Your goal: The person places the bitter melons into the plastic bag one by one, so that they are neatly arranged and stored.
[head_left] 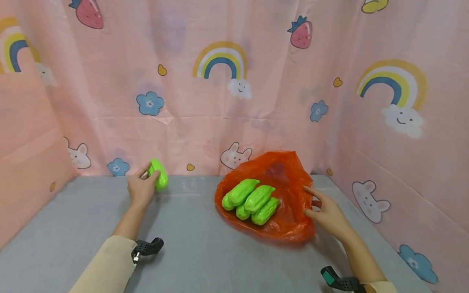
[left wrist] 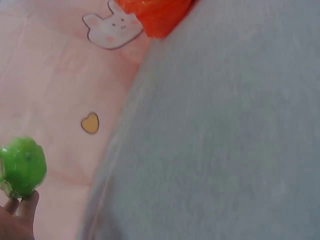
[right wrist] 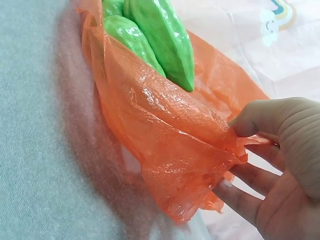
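Observation:
My left hand (head_left: 142,190) pinches a shiny bright-green bitter melon (head_left: 158,175) near the back left of the table. In the left wrist view, the same bitter melon (left wrist: 24,167) shows its rounded end above the fingertips (left wrist: 29,207). Right of centre lies a red plastic bag (head_left: 289,203) with its mouth spread wide. Several ridged green bitter melons (head_left: 259,198) are piled inside it, some with pointed tips. At the bag's right edge, my right hand (head_left: 329,215) pinches the thin plastic between thumb and fingers, seen closely beside the bag (right wrist: 165,130) in the right wrist view.
The grey table (head_left: 190,244) meets a pink patterned curtain (head_left: 183,134) at the back and on both sides. Dark wrist mounts (head_left: 148,246) sit on both forearms. The gathered edge of the bag stands between the pile and my right hand.

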